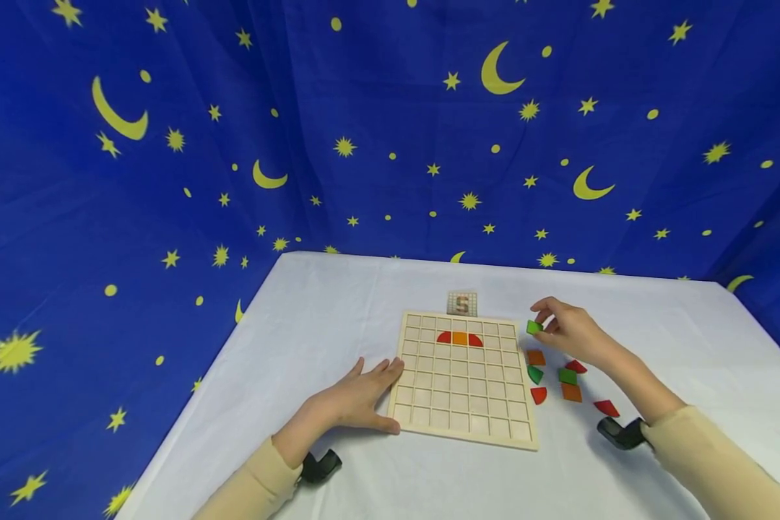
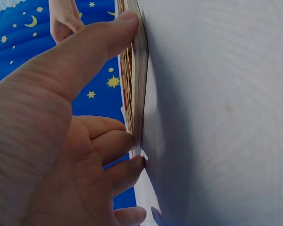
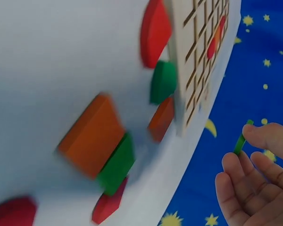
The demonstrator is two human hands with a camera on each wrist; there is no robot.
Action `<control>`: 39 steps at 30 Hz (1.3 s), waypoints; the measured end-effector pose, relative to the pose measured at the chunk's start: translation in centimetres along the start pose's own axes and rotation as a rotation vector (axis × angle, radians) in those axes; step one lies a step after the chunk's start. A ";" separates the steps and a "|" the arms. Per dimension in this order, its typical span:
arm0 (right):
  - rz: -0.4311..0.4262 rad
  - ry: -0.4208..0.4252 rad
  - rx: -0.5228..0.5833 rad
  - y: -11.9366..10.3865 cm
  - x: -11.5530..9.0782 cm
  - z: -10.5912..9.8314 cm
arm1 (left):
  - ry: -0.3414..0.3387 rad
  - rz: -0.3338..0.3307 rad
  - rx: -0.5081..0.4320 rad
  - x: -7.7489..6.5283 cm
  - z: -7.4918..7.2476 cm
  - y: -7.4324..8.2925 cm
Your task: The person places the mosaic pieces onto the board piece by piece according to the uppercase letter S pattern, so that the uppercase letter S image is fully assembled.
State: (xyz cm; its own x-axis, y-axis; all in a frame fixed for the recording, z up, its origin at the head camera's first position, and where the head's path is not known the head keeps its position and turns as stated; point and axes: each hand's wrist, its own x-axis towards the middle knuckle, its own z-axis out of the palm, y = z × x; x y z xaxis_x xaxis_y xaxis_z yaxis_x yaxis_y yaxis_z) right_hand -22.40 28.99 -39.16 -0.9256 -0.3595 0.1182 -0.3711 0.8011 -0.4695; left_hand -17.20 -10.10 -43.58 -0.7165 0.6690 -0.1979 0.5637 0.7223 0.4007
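My right hand [image 1: 575, 332] pinches a small green square tile [image 1: 534, 327] between thumb and fingertips, above the table just right of the board. The right wrist view shows that green tile [image 3: 243, 139] edge-on. My left hand [image 1: 357, 397] lies spread at the left edge of a wooden grid board [image 1: 461, 383], its thumb [image 2: 104, 40] and some fingertips touching the board's side. In an upper row of the board sit a red quarter-round tile [image 1: 444, 337], an orange square tile [image 1: 459, 338] and another red quarter-round tile [image 1: 475, 340], side by side.
Right of the board lie loose tiles: orange squares [image 1: 571, 392], a green square [image 1: 568, 376], a green rounded piece [image 1: 535, 374] and red rounded pieces [image 1: 539, 395]. A small pattern card [image 1: 462, 303] touches the board's far edge. A blue starry cloth [image 1: 390, 130] hangs behind the white table [image 1: 338, 310].
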 end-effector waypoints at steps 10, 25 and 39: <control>-0.103 -0.008 0.023 -2.9 2.5 1.9 | -0.001 -0.003 0.012 0.0 0.2 0.0; -0.291 -0.054 0.099 -6.9 5.3 4.7 | 0.004 -0.004 0.029 0.2 0.2 -0.1; -0.304 -0.131 0.149 -8.1 6.0 7.2 | 0.006 -0.004 0.039 0.2 0.2 -0.1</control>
State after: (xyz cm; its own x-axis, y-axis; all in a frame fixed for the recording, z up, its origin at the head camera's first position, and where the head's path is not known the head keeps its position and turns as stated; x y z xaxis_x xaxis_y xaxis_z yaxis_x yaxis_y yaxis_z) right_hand -24.39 16.87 -40.96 -0.7541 -0.6361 0.1635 -0.6039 0.5736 -0.5534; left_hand -17.32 -10.03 -43.85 -0.7213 0.6650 -0.1938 0.5762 0.7313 0.3650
